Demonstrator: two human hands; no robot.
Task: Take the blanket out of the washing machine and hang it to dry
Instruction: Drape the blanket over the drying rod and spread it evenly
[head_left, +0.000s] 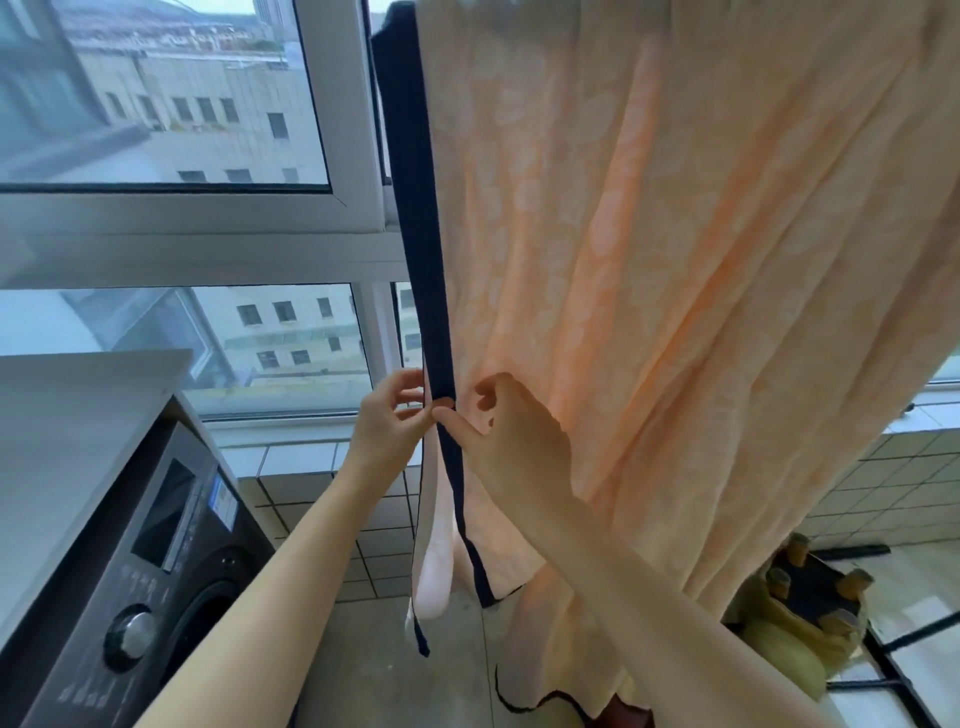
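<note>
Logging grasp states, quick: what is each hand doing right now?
Left hand: pinches the dark blue trim of the hanging blanket.
Right hand: pinches the same trim, right beside the left hand.

Sticker on washing machine: illegible.

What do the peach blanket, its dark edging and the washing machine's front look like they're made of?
Blanket: thin cloth, possibly cotton or a blend; matte, falls in soft folds, daylight glows through it, with a paler pattern either woven or printed.
Dark trim: navy fabric binding, matte, opaque, lying flat.
Washing machine: dark grey casing, probably painted metal or plastic, with a slight sheen; its knob looks chromed.
</note>
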